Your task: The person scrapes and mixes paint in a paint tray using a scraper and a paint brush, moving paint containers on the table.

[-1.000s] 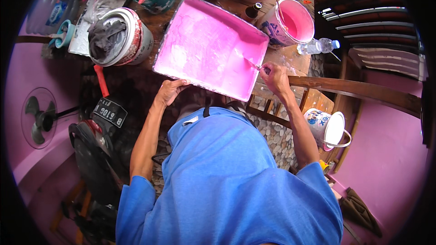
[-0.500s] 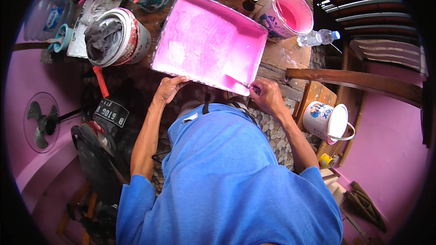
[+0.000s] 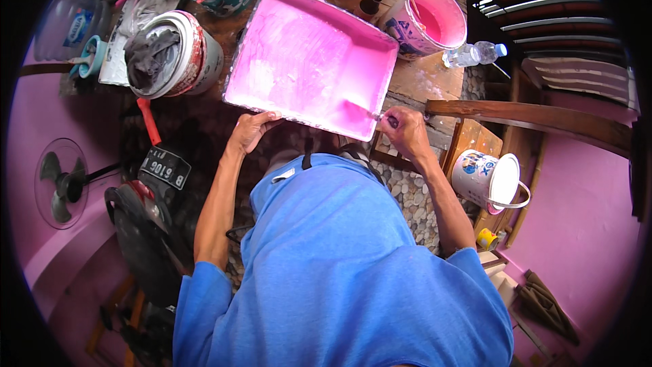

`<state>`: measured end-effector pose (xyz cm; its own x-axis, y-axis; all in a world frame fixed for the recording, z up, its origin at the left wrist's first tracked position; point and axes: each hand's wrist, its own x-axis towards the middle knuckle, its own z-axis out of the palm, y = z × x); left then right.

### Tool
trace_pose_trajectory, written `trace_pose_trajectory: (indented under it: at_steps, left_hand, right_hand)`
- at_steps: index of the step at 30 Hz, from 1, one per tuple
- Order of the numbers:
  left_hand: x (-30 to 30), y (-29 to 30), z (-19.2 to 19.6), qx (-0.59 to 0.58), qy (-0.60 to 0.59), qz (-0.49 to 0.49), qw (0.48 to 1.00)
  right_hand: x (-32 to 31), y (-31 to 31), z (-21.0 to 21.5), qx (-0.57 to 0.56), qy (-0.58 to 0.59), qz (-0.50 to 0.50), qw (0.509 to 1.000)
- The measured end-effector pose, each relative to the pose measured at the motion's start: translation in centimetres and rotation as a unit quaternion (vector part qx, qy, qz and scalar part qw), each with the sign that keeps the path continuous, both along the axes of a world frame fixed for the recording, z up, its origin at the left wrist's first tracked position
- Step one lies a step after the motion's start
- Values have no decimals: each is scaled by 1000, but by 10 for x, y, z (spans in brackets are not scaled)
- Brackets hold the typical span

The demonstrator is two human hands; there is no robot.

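A rectangular paint tray (image 3: 299, 54), its inside coated with wet pink paint, is tilted toward me at the table's near edge. My left hand (image 3: 250, 130) grips the tray's near rim left of its middle, thumb on top. Closed around the dark handle of a paint scraper (image 3: 358, 110), my right hand (image 3: 405, 129) is just outside the tray's near right corner. The scraper's pink-smeared blade lies over the tray's inner floor near that corner. Much of its handle is hidden in my fist.
On the wooden table (image 3: 422, 81) stand a pink-paint bucket (image 3: 405, 30), a dark bottle (image 3: 369, 5), a plastic water bottle (image 3: 475, 55) and a bucket with a grey rag (image 3: 204, 61). A white bucket (image 3: 475, 175) sits lower right. A motorbike (image 3: 146, 231) is at left.
The scraper blade has turned flatter and shifted slightly up within the tray's near right corner. My right hand has moved slightly right and up. The tray has shifted slightly left.
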<state>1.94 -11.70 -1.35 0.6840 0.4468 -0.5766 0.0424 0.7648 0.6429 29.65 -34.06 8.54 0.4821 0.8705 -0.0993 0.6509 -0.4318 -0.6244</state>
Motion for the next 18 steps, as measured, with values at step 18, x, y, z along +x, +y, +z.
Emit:
trace_pose_trajectory:
  at_steps: [18]
  left_hand:
    - [2, -3, 7, 2, 11, -4, 1000]
  right_hand:
    - [9, 10, 4, 16, 9, -44, 999]
